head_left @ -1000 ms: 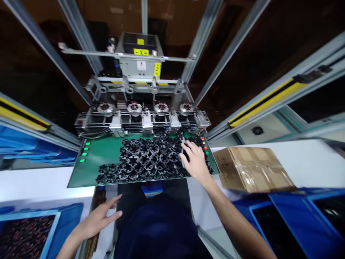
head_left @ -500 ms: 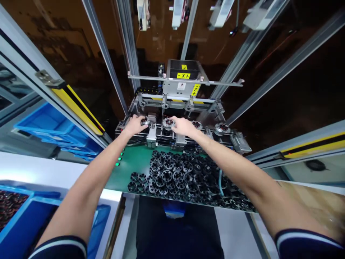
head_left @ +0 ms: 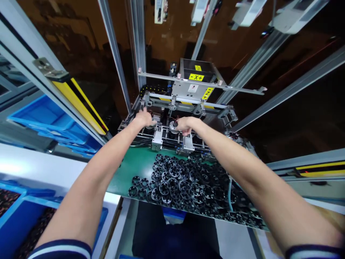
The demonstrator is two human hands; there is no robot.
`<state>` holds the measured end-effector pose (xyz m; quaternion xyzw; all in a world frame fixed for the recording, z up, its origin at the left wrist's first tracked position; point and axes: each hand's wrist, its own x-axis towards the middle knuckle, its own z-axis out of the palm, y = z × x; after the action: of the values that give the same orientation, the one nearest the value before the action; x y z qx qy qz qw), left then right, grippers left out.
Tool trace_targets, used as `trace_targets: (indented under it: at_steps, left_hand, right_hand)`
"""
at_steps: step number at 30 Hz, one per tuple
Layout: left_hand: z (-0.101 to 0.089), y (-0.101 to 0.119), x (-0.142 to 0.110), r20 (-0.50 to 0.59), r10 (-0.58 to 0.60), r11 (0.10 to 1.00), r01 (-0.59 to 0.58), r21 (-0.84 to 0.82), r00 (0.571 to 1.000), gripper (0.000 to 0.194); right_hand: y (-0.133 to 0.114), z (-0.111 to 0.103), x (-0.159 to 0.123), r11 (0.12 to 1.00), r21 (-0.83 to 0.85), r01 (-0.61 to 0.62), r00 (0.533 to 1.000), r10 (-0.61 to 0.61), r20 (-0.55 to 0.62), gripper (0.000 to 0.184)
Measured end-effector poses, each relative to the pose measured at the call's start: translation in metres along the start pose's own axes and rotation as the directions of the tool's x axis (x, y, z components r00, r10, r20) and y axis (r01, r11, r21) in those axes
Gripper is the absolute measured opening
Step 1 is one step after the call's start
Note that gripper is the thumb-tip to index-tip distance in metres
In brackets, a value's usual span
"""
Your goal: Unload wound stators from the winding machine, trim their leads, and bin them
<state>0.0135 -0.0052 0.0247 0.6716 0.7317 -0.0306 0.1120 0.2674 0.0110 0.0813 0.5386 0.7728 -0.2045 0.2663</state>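
Note:
My left hand (head_left: 145, 118) reaches over the left end of the metal fixture. Its thumb and fingers are spread around a round metal part (head_left: 150, 126), mostly hidden by the hand. Farther right, my right hand (head_left: 184, 125) has curled fingers at the rim of another round metal part (head_left: 173, 126) with a dark, reddish inside. That part sits in its fixture seat. In front of the fixture, many black toothed rings (head_left: 172, 181) lie heaped on the green work surface (head_left: 122, 180).
A metal rail (head_left: 201, 81) crosses behind the fixture, before a box with yellow labels (head_left: 196, 77). Aluminium posts (head_left: 114, 57) and yellow light-curtain strips (head_left: 81, 106) flank the station. Blue bins (head_left: 48, 115) stand left; a pale blue strap (head_left: 230, 194) lies over the rings.
The view has shifted, so the fixture appears farther right. My left hand's fingers are more lifted and spread. My right hand has turned, its fingers curling down beside the round part.

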Motion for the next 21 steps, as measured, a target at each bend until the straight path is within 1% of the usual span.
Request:
trace_targets:
  at_steps: [2,3,4,5,6,7,8,9,10,11,13,14,16,17,19,21]
  left_hand:
    - [-0.007,-0.018,-0.024,-0.072,0.073,0.997,-0.074,-0.017,0.995,0.078]
    - [-0.005,-0.031,-0.041,-0.086,0.129,0.991,-0.132,-0.028,0.988,0.073]
    - [0.001,-0.045,-0.061,-0.067,0.193,0.980,-0.196,-0.043,0.979,0.069]
    - [0.010,-0.060,-0.083,-0.019,0.259,0.964,-0.259,-0.064,0.966,0.066]
    - [0.023,-0.074,-0.107,0.058,0.310,0.948,-0.304,-0.090,0.949,0.062]
    - [0.039,-0.086,-0.131,0.153,0.332,0.942,-0.317,-0.113,0.931,0.056]
    - [0.057,-0.097,-0.155,0.226,0.321,0.946,-0.300,-0.125,0.919,0.047]
    - [0.075,-0.107,-0.179,0.278,0.293,0.955,-0.268,-0.124,0.915,0.039]
    - [0.093,-0.115,-0.201,0.308,0.250,0.968,-0.226,-0.111,0.918,0.032]
    - [0.111,-0.121,-0.222,0.318,0.194,0.981,-0.175,-0.088,0.928,0.027]
    - [0.142,-0.130,-0.259,0.301,0.069,0.997,-0.061,-0.037,0.951,0.023]
    - [0.155,-0.134,-0.274,0.278,0.014,1.000,-0.009,-0.021,0.960,0.023]
    - [0.175,-0.138,-0.301,0.218,-0.061,0.998,0.067,-0.018,0.974,0.028]
    - [0.182,-0.140,-0.312,0.185,-0.082,0.996,0.089,-0.032,0.979,0.031]
    - [0.190,-0.142,-0.330,0.130,-0.100,0.991,0.110,-0.072,0.986,0.039]
    - [0.188,-0.143,-0.342,0.087,-0.102,0.987,0.111,-0.112,0.991,0.051]
  right_hand:
    - [0.001,-0.003,-0.027,0.996,-0.047,0.079,0.992,-0.083,-0.093,0.050]
    - [-0.001,-0.001,-0.041,0.989,-0.076,0.126,0.980,-0.136,-0.146,0.052]
    - [-0.007,0.005,-0.056,0.976,-0.111,0.185,0.959,-0.204,-0.194,0.054]
    - [-0.016,0.014,-0.070,0.953,-0.154,0.260,0.928,-0.291,-0.233,0.052]
    - [-0.028,0.026,-0.082,0.918,-0.197,0.345,0.885,-0.388,-0.258,0.049]
    - [-0.044,0.041,-0.093,0.870,-0.236,0.432,0.833,-0.485,-0.264,0.046]
    - [-0.063,0.058,-0.101,0.817,-0.266,0.511,0.779,-0.571,-0.259,0.041]
    - [-0.084,0.077,-0.107,0.773,-0.280,0.570,0.735,-0.631,-0.247,0.038]
    - [-0.107,0.096,-0.111,0.745,-0.280,0.606,0.712,-0.665,-0.227,0.035]
    - [-0.129,0.116,-0.112,0.732,-0.275,0.624,0.703,-0.679,-0.214,0.032]
    - [-0.171,0.152,-0.110,0.725,-0.271,0.633,0.703,-0.685,-0.192,0.028]
    - [-0.189,0.168,-0.107,0.729,-0.272,0.628,0.708,-0.681,-0.190,0.028]
    - [-0.215,0.193,-0.099,0.742,-0.273,0.612,0.729,-0.663,-0.170,0.035]
    - [-0.224,0.203,-0.096,0.750,-0.272,0.603,0.741,-0.653,-0.156,0.040]
    - [-0.232,0.215,-0.091,0.758,-0.269,0.594,0.759,-0.639,-0.125,0.045]
    - [-0.229,0.216,-0.089,0.755,-0.264,0.600,0.760,-0.641,-0.109,0.044]
